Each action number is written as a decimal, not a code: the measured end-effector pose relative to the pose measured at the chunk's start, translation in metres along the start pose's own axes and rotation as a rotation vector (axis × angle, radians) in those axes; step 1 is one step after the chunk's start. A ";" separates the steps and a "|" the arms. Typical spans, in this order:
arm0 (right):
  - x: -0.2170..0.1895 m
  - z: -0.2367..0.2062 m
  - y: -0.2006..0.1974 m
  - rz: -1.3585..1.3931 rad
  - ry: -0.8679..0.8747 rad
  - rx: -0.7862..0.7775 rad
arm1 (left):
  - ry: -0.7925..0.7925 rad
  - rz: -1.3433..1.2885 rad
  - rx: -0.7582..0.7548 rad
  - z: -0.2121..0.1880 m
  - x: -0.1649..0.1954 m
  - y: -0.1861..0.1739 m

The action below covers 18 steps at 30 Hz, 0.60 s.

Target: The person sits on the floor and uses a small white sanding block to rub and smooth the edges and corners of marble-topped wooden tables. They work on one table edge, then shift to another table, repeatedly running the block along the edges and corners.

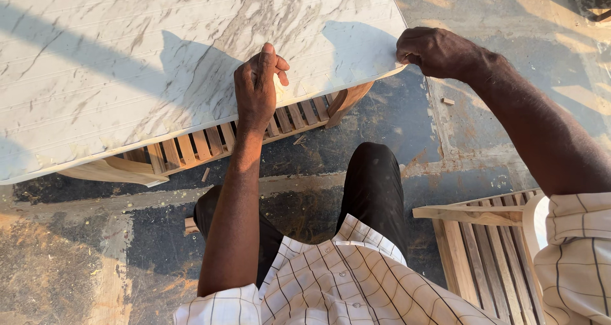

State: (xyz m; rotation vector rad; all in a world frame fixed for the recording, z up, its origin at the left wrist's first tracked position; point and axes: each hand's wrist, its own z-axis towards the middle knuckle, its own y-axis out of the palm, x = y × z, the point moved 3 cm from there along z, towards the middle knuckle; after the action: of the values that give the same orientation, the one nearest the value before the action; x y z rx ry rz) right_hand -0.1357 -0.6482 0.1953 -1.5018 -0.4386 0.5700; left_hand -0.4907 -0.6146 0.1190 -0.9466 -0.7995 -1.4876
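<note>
The left hand [256,89] rests on the near edge of the marble-patterned panel [146,64], fingers curled over the top face and the thumb side turned up, closed in a grip on that edge. The right hand [436,50] is closed on the panel's corner at about 2 o'clock from the left hand, fingers wrapped around the rim where the near edge meets the short right-hand edge. The panel is a large, flat, white sheet with grey veining; it fills the upper left of the view and lies directly ahead of the person, from 9 o'clock round to 1 o'clock. Its long axis runs from 8 o'clock to 2 o'clock, slightly tilted across the view, and the near edge follows the same line. Both hands are on this edge; the left hand sits near its visible middle, the right hand at its end, so the right hand is the one nearer the corner and the left hand the one nearer the bulk of the sheet. The panel lies on a slatted wooden frame [191,148], whose pale slats and curved end pieces show just beneath the near edge, at 12 o'clock from the person's knees. A second slatted wooden frame [477,248] lies on the floor at 4 o'clock, well apart from the panel. The concrete floor [76,261] is stained and dusty, with small wood offcuts scattered on it. The person wears a checked shirt [344,280] and dark trousers [372,185].
</note>
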 end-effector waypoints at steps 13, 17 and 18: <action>0.009 -0.008 0.006 -0.073 -0.082 0.066 | 0.016 0.033 -0.006 0.001 -0.002 -0.003; 0.017 -0.017 0.002 0.094 0.068 0.098 | 0.021 0.022 -0.021 0.000 -0.005 -0.002; 0.014 -0.017 0.002 0.055 0.018 0.102 | 0.006 0.028 -0.018 -0.001 -0.005 -0.003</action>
State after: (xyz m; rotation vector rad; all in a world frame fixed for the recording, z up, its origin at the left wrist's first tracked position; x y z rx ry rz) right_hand -0.1143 -0.6534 0.1917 -1.4234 -0.3498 0.6126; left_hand -0.4932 -0.6125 0.1138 -0.9628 -0.7659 -1.4750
